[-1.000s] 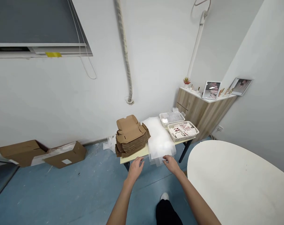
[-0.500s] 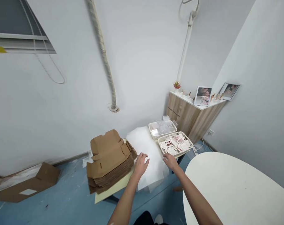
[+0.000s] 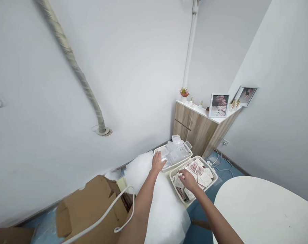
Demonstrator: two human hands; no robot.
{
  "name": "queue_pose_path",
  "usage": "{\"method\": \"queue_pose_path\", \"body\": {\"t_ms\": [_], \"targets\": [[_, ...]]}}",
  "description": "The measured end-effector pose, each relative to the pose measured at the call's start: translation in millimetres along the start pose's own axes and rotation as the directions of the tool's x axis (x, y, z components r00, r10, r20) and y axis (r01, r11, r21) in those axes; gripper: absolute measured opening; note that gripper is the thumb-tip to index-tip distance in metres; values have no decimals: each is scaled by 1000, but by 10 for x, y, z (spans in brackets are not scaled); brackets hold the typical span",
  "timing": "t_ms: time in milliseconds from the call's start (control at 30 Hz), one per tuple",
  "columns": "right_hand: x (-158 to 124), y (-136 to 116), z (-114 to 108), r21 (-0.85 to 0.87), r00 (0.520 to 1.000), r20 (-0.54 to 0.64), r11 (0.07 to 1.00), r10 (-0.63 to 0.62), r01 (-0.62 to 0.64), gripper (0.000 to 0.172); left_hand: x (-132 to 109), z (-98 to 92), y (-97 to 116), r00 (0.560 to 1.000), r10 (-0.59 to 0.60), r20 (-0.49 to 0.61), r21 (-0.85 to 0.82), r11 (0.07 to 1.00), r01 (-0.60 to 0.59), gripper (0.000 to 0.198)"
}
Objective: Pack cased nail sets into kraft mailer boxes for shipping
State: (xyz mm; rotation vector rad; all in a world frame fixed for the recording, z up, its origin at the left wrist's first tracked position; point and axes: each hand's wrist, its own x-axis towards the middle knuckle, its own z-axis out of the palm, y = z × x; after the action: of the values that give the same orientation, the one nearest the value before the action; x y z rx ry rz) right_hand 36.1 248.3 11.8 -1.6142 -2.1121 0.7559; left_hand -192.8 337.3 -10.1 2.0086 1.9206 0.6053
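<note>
My left hand [image 3: 158, 163] reaches over the near left rim of a white basket [image 3: 175, 165] with clear plastic boxes [image 3: 177, 151] in it. Its fingers are stretched out, and nothing shows in them. Over the left part of a second white basket [image 3: 214, 176], my right hand [image 3: 188, 180] has its fingers bent but apart, just above the cards. White printed cards [image 3: 205, 178] and small packets with reddish nail-like pieces [image 3: 194, 166] fill that basket. Whether the right fingertips touch a card is hard to make out.
White soft sheeting [image 3: 164, 210] lies under my arms. Flat brown cardboard boxes [image 3: 93, 206] are stacked at left, with a white cable [image 3: 100, 218] in front. A round white table [image 3: 266, 206] stands at right, and a wooden cabinet [image 3: 199, 127] behind the baskets.
The view has turned right and closer to the baskets. My left hand has gone from the white sheeting to the box basket; my right hand has moved in over the cards.
</note>
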Motion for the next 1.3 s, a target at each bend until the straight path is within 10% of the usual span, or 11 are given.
{"method": "queue_pose_path", "body": {"t_ms": [367,500,600,733,867,1033,1300], "targets": [[346,87,-106,26,995,-16,995,102,-101,33,527,21,-181,996,84,-15,13,996,-83,61],[324,41,-179,74,993,-55,992,104,-100,34,371,-134,-47,984,-154,-94,-282,952,122,65],[222,-49,-273,140,989,-133,989,60,-42,48,136,-164,269,939,-322,122,-629,706,324,71],[-60,-91,-507,238,969,-243,965,-47,106,78,-311,-95,930,916,-4,401,-860,343,378,66],[-583,53,-854,343,954,-289,921,-84,185,92,-819,-4,1612,799,299,521,-849,92,519,63],[-1510,349,-1292,378,968,-249,916,-39,135,85,-1456,188,2311,637,456,621,-740,74,668,62],[-2680,708,-1567,506,991,-125,862,44,26,75,-2386,612,3093,601,416,683,-687,87,721,56]]}}
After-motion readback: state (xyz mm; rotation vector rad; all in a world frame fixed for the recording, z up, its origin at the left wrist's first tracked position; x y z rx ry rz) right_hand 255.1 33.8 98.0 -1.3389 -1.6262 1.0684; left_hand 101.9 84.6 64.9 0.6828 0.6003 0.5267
